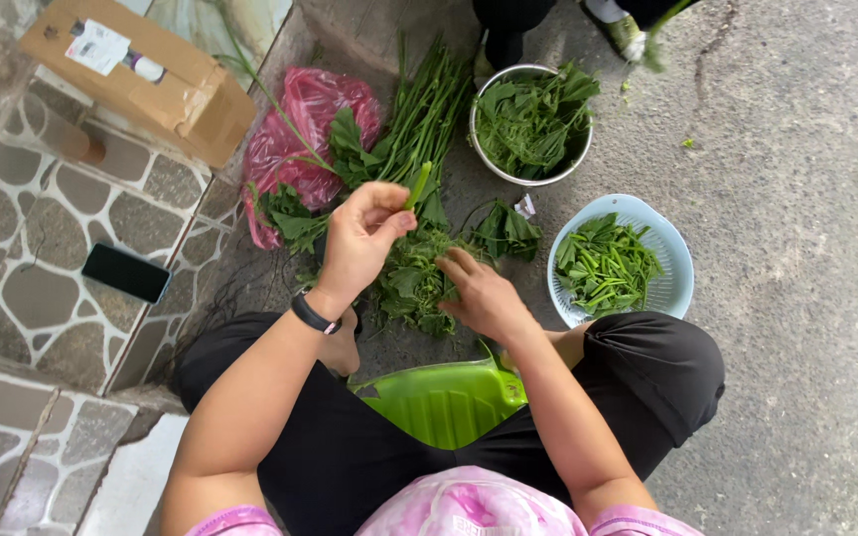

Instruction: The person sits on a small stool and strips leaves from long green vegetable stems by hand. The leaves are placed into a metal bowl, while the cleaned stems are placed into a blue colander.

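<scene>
Pinching a green stem (417,187) between thumb and fingers, the left hand (364,238) lifts it above the leafy pile (411,278) on the ground, where the right hand (484,293) rests, fingers spread. Stems look light, soft and snappable, best held low.

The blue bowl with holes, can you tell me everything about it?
The round pale-blue plastic colander bowl sits upright on the grey concrete ground, to the right of the person's right hand. Its walls are dotted with small drain holes. Inside lies a loose heap of picked green leaves and stems. The black-trousered knee overlaps its near rim; neither hand touches it.
</scene>
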